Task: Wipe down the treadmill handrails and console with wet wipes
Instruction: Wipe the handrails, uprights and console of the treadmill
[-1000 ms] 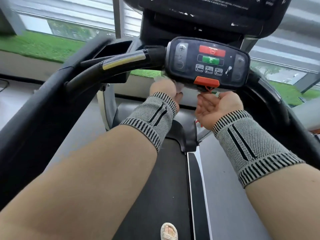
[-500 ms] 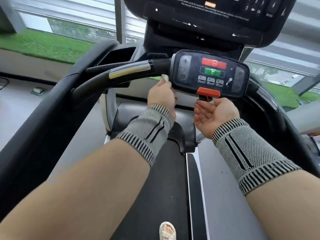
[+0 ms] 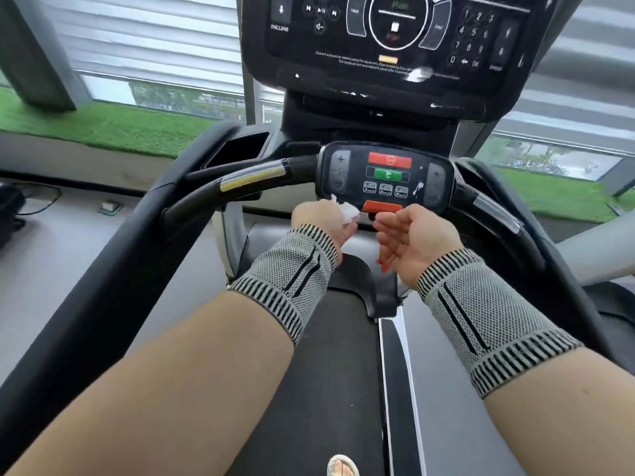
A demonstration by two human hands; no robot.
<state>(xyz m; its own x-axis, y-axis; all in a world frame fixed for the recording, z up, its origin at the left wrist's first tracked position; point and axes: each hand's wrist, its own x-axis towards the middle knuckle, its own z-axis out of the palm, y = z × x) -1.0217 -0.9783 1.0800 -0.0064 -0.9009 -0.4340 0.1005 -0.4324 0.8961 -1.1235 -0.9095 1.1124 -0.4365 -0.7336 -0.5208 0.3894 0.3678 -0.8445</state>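
The treadmill's belt [image 3: 319, 389] runs up the middle of the view, flanked by dark side rails. Above it stands the big upper console [image 3: 388, 46], black, with a round display, a number pad and an INCLINE label. The left handrail [image 3: 240, 182], black with a yellowish band, curves in to the small control panel [image 3: 385, 176], which carries 1 red button, 1 green button below it and 3 speed keys. The right handrail [image 3: 494, 214] curves off the panel's other side. An orange safety clip [image 3: 382, 206] sits at the panel's lower edge.

Both forearms reach forward in grey knitted wrist sleeves. The left hand [image 3: 323, 218] is just below the panel's lower left corner, its fingers curled round a crumpled white wet wipe [image 3: 348, 211]. The right hand [image 3: 412, 235] is beside it, palm turned inward, fingers loosely bent and holding nothing, just under the clip.
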